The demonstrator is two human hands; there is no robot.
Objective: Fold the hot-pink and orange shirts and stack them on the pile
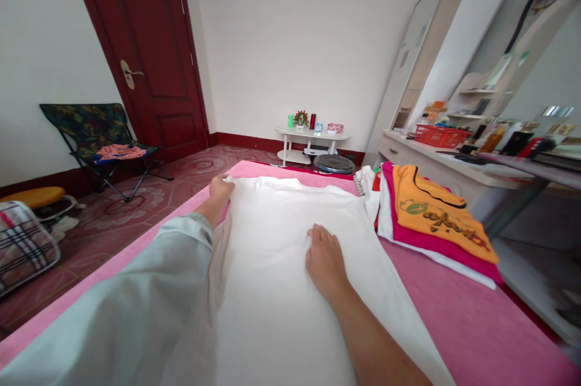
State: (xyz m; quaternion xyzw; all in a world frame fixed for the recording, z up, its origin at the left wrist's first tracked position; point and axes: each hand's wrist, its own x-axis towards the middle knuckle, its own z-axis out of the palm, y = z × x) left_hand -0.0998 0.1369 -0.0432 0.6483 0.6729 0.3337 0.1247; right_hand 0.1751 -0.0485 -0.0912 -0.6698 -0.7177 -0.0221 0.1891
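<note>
A white cloth garment (pixel 281 289) lies spread over the pink bed cover (pixel 454 307), its near end running out of view. At its far left corner my left hand (pixel 221 188) is closed, pinching the fabric. My right hand (pixel 325 256) rests on the middle of the cloth, fingers stretched out and palm down. Slight wrinkles show in the white fabric around both hands. To the right lies a stack of folded clothes, with an orange printed garment (pixel 436 210) on top and a magenta one (pixel 411 238) beneath it.
A dresser (pixel 481 174) with a red basket (pixel 440 135) and several bottles stands at the right. Behind the bed is a small white table (pixel 313 132). A folding chair (pixel 97 132) and a plaid item (pixel 27 247) are at the left, near a dark red door (pixel 149 53).
</note>
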